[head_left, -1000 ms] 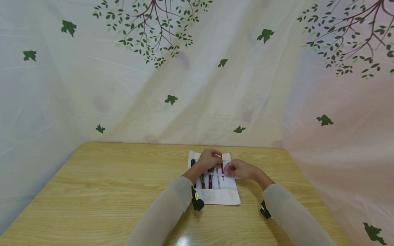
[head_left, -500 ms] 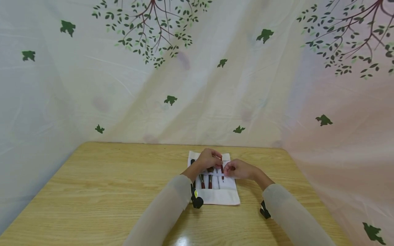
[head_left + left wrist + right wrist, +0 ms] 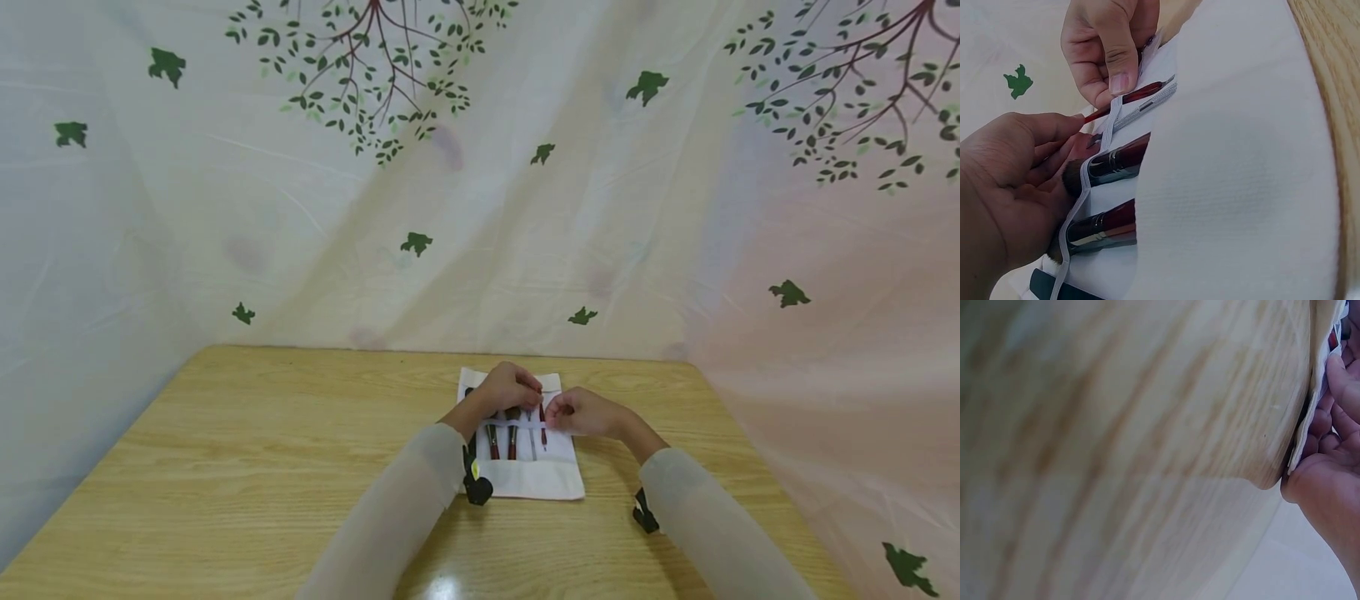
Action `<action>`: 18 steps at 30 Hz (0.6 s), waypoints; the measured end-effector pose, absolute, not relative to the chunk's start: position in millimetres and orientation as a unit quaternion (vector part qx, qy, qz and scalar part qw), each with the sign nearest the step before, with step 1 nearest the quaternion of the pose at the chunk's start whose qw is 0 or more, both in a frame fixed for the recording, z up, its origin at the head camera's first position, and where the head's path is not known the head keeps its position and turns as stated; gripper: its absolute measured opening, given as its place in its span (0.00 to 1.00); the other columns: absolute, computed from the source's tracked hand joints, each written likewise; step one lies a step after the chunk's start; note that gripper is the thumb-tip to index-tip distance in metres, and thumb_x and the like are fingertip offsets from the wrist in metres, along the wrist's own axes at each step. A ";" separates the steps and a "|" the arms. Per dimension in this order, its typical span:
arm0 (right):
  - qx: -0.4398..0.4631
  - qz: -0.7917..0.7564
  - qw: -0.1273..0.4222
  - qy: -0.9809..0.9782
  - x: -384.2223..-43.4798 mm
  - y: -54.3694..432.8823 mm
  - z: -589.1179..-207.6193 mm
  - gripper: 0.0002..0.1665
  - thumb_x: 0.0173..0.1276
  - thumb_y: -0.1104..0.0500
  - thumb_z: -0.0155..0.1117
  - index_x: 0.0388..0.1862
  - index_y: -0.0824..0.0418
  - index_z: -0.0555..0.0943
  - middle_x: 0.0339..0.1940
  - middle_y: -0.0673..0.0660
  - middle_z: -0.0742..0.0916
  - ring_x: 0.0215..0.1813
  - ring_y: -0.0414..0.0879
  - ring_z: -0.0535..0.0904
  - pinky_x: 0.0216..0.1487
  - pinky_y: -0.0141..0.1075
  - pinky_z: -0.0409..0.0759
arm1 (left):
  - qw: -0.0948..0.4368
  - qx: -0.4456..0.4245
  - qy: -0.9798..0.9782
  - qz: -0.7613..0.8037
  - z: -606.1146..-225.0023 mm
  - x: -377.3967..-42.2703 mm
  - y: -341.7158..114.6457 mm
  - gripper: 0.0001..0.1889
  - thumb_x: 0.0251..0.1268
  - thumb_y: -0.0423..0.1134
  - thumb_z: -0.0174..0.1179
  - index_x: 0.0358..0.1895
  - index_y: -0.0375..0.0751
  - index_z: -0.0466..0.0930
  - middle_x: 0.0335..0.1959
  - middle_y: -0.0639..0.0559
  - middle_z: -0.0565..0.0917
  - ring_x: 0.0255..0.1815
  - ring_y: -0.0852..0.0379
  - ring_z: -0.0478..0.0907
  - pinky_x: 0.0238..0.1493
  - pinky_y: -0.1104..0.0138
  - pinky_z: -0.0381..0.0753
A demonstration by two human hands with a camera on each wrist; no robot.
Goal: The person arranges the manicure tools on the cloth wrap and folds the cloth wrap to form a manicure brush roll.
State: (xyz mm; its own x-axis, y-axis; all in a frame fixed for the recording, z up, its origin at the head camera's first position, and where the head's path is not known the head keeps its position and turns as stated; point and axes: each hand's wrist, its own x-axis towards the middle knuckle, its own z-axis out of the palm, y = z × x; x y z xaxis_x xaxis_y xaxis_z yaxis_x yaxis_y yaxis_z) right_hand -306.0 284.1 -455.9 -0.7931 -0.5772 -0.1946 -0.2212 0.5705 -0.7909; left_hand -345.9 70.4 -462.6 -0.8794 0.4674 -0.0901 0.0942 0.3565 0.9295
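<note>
While my right hand (image 3: 1107, 47) pinches the band (image 3: 1112, 119) on the roll (image 3: 1235, 187), my left hand (image 3: 1010, 181) feeds a thin brush (image 3: 1141, 94) under; three tools already sit strapped, and the roll lies unrolled.

**Soft, Even Light; One Blurred Wrist View**

Diffuse light filled the scene, with a glare patch on the near table (image 3: 442, 587). The head view bent at its edges. The right wrist view was blurred, the left wrist view sharp.
</note>
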 end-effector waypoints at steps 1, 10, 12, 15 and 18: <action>-0.232 -0.403 0.223 0.856 -306.0 284.4 -455.8 0.06 0.76 0.68 0.58 0.42 0.67 0.83 0.34 0.52 0.82 0.35 0.44 0.72 0.36 0.32 0.72 | 0.172 0.179 0.810 0.532 -462.2 -346.3 69.9 0.07 0.65 0.35 0.71 0.43 0.39 0.89 0.33 0.52 0.88 0.33 0.59 0.85 0.34 0.68 0.82; -0.241 -0.419 0.225 0.846 -305.5 286.6 -456.6 0.07 0.76 0.70 0.55 0.42 0.69 0.82 0.38 0.55 0.83 0.39 0.45 0.74 0.39 0.33 0.75 | 0.173 0.259 0.849 0.427 -458.7 -348.8 66.0 0.04 0.64 0.38 0.72 0.39 0.46 0.93 0.30 0.59 0.88 0.29 0.63 0.77 0.31 0.71 0.75; -0.240 -0.418 0.225 0.847 -305.9 286.9 -457.2 0.08 0.76 0.70 0.55 0.42 0.69 0.82 0.38 0.55 0.83 0.39 0.45 0.74 0.39 0.33 0.75 | 0.186 0.274 0.851 0.408 -456.9 -348.8 64.8 0.03 0.64 0.38 0.72 0.38 0.47 0.93 0.30 0.60 0.88 0.29 0.63 0.77 0.31 0.70 0.75; -0.237 -0.419 0.228 0.846 -306.0 286.8 -456.9 0.08 0.76 0.70 0.55 0.42 0.69 0.82 0.38 0.56 0.83 0.39 0.46 0.74 0.38 0.32 0.75 | 0.200 0.286 0.850 0.394 -455.2 -348.5 63.9 0.02 0.65 0.38 0.72 0.37 0.48 0.93 0.30 0.60 0.88 0.30 0.63 0.76 0.33 0.70 0.74; -0.237 -0.422 0.228 0.845 -305.2 286.0 -456.5 0.08 0.76 0.70 0.55 0.42 0.69 0.82 0.38 0.56 0.83 0.39 0.45 0.75 0.38 0.32 0.75 | 0.200 0.296 0.851 0.385 -456.1 -348.6 63.7 0.02 0.65 0.38 0.72 0.37 0.48 0.93 0.30 0.61 0.88 0.30 0.63 0.77 0.33 0.70 0.75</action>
State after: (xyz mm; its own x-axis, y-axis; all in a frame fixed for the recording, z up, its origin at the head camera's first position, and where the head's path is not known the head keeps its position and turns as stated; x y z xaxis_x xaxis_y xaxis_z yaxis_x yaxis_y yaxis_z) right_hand -305.2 286.0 -456.5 -0.7836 -0.5931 -0.1852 -0.2087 0.5321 -0.8206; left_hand -348.6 63.7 -456.1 -0.7450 0.6574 -0.1130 0.3498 0.5292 0.7730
